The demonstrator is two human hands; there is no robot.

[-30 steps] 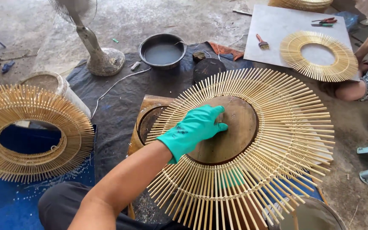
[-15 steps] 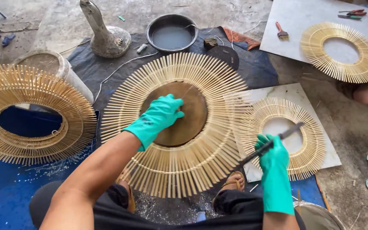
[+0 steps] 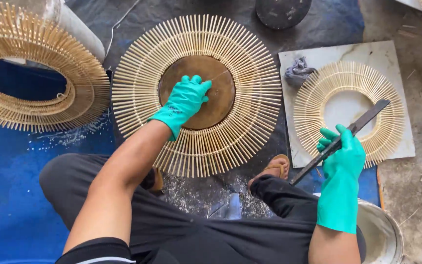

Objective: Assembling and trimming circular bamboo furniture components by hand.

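Large sunburst frame (image 3: pixel 196 93): round ring of thin pale bamboo sticks fanned outward in layered rows, lying flat on dark sheet on the floor, centre of scene. Middle filled by round brown wooden disc (image 3: pixel 199 90), flat, dull, slightly scuffed. Left hand (image 3: pixel 184 100) in a teal glove rests palm-down on the disc's near-left part, fingers spread, wrist over the frame's near sticks. Long flat dark blade (image 3: pixel 340 142): narrow, straight, metal-looking, held diagonally in the teal-gloved right hand (image 3: pixel 343 154) at right, tip pointing far-right, lower end pointing near-left; it crosses above a smaller stick ring.
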